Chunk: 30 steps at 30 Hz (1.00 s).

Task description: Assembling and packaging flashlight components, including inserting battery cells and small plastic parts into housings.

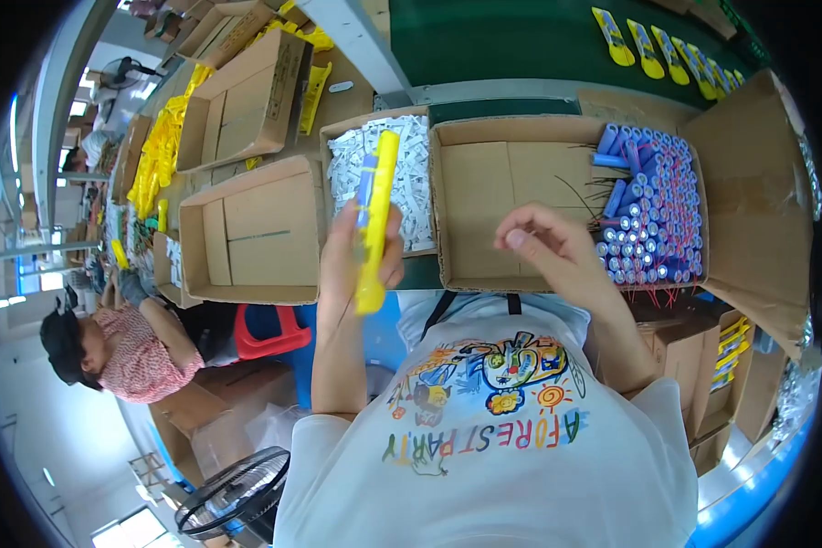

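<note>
My left hand (354,251) is closed around a long yellow plastic casing (371,274), held upright and slightly tilted over the left part of the work area. Along the casing's left side shows a blue cylindrical battery (367,187). Past the hand lies a carton of small white plastic parts (417,173). My right hand (553,248) hovers above the near part of a wide cardboard box (484,155), fingers loosely curled and nothing visible in them. Close to its right, many blue cylindrical batteries (653,205) with red and black wires stand packed in that box.
Shallow cardboard boxes (256,233) stand to the left, with yellow casings (164,146) beyond. On the green conveyor (502,46) at the back lies a row of yellow pieces (647,50). A co-worker (123,352) sits at left near a red stool (269,333) and a fan (237,493).
</note>
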Tool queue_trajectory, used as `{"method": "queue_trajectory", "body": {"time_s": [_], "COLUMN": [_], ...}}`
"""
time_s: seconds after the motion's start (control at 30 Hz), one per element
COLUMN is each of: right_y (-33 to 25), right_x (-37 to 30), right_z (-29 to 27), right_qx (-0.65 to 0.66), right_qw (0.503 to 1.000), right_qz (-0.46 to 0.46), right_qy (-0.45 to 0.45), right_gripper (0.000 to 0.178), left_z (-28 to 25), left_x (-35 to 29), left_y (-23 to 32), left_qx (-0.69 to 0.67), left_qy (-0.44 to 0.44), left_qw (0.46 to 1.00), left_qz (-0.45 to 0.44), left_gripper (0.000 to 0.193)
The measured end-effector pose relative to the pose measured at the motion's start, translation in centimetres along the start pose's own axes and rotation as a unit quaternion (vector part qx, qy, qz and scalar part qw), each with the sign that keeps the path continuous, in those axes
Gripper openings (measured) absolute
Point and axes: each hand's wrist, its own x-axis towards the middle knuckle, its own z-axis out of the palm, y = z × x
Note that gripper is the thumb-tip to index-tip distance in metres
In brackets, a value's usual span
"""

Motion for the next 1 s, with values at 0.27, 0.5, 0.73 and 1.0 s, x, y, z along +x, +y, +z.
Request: {"method": "queue_trajectory", "body": {"time_s": [0.27,0.5,0.73,1.0], "right_y": [0.4,0.4,0.2,1.7], "right_x": [-0.4,-3.4,-5.8,-4.9], "right_z": [0.2,-4.2,-12.0,-12.6], "right_qx": [-0.113,-0.341,-0.454,-0.367], "right_qw": [0.992,0.898,0.802,0.853], "right_qz": [-0.049,-0.257,-0.217,-0.172], "right_qy": [-0.036,0.109,0.322,0.327], "right_gripper": [0.012,0.008,0.012,0.009], "left_z": [0.6,4.1,15.4,12.3], "left_x": [2.1,6.7,27.7,50.0], "left_y": [-0.3,-1.0,-4.6,-14.0], "left_qx": [-0.244,0.086,0.406,0.580], "left_qy": [-0.174,0.008,-0.013,0.065], "left_qw": [0.952,0.994,0.911,0.770], "left_qz": [-0.057,-0.070,0.077,0.258], "left_gripper": [0.062,0.057,0.057,0.060]}}
